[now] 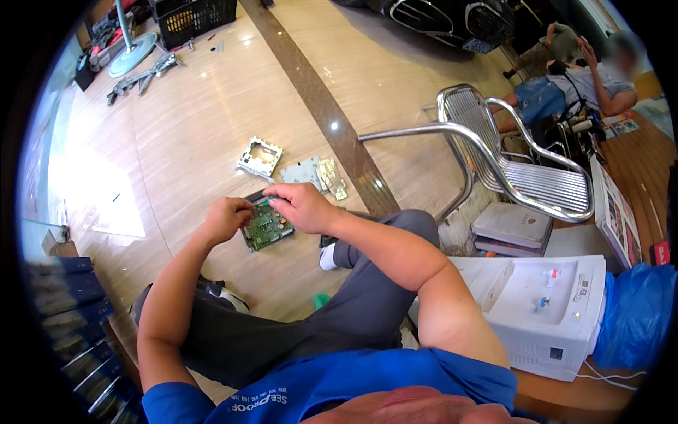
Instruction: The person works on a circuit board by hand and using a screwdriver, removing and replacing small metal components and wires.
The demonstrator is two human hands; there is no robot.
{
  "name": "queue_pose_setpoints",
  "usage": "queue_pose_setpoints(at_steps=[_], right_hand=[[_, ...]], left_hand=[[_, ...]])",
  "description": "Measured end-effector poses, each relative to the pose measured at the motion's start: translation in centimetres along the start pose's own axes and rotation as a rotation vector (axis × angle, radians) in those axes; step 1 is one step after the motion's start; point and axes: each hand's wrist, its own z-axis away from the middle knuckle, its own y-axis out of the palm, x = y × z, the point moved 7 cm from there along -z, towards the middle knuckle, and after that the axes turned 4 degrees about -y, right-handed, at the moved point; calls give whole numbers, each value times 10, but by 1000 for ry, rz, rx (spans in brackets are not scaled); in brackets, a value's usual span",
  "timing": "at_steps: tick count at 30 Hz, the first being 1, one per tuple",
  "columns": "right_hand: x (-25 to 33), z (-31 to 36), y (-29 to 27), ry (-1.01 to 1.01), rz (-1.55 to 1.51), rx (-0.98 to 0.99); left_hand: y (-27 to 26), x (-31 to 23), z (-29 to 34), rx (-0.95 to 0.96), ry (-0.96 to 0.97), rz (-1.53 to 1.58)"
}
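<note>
A green circuit board (265, 230) with small parts on it is held over the floor in front of my knees. A dark strip runs along its far edge. My left hand (227, 218) is closed, its thumb and fingertips pinching the board's left corner. From the right, my right hand (305, 206) reaches over the far right edge, with thumb and fingers closed on it. Its fingertips partly cover the strip. Just beyond lie a white plastic frame (272, 164) with an opening, a flat grey metal plate (302, 172) and a pale ridged piece (332, 179).
A metal chair (519, 182) stands at right, near a white water dispenser (526, 304) and stacked books (512, 225). Boxes (70, 300) line the left edge. A black crate (194, 25) and a stand base (134, 55) are far left. Two people sit far right.
</note>
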Motion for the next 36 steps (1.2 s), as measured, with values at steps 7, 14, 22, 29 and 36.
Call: queue_pose_setpoints(at_steps=[7, 14, 22, 29, 36], right_hand=[[-18, -6, 12, 65, 59, 9], [4, -4, 19, 33, 76, 108], [-13, 7, 38, 115, 224, 379], [-55, 9, 26, 349, 198, 198], [-51, 8, 28, 313, 36, 90]], left_hand=[[-7, -8, 7, -82, 120, -289], [-5, -4, 11, -75, 175, -343], [-8, -12, 24, -127, 322, -236], [-7, -11, 19, -64, 227, -132], [7, -21, 23, -26, 185, -88]])
